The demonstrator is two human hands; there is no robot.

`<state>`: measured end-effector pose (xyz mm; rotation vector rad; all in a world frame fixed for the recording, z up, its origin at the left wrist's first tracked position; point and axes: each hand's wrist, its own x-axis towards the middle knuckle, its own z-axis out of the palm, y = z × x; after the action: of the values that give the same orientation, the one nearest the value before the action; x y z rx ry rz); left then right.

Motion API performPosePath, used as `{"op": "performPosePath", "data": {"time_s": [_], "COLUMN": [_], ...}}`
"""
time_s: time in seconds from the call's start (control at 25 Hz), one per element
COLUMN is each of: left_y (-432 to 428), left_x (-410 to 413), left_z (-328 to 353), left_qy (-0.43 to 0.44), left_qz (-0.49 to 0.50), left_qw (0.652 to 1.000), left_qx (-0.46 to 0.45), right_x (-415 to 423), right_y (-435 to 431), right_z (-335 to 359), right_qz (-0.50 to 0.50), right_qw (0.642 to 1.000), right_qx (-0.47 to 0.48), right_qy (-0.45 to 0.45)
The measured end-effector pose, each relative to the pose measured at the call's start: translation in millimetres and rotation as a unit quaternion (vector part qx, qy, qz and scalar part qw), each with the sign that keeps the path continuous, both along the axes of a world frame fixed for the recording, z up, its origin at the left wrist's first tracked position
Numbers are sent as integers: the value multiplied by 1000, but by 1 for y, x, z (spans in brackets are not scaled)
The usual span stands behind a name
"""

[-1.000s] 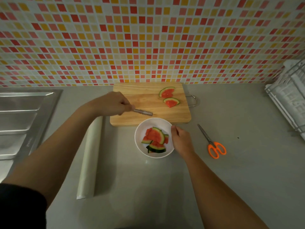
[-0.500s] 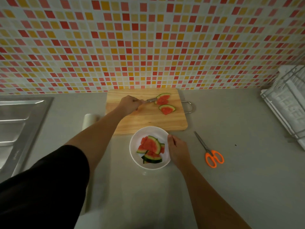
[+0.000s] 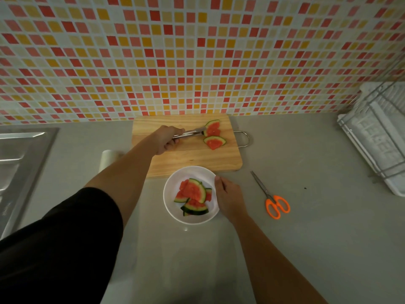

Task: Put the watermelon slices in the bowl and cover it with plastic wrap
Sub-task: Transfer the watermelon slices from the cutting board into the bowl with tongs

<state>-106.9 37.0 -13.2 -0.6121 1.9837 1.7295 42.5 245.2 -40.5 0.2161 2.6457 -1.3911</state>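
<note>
Two red, green-rinded watermelon slices (image 3: 213,135) lie on board (image 3: 192,159).

No readable txt, labels, brands or nos. on anything in view.

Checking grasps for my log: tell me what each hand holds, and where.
Left hand: metal tongs, by the handle end. Right hand: white bowl, at its right rim.

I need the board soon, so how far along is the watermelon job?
Partly done. Several slices already lie in the white bowl, steadied by the right hand. The left hand holds tongs at the far slice; a second slice waits on the cutting board. The plastic wrap roll lies unused; the bowl is uncovered.
</note>
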Motion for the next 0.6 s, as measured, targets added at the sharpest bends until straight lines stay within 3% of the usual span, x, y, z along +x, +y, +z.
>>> {"op": "performPosePath", "data": {"time_s": [0.4,0.6], "left_y": [-1,-46], "left_x": [5,38], "left_z": [6,35], "left_qy": [0,36], "left_qz": [12,-66], "left_qw": [1000,993], "left_qx": [27,88], "right_x": [0,1], "right_y": [1,-1], "right_z": [-2,0], "right_qz": [2,-20], "right_qw": [1000,1000], "right_qx": [6,0], "right_qy": [8,0]}}
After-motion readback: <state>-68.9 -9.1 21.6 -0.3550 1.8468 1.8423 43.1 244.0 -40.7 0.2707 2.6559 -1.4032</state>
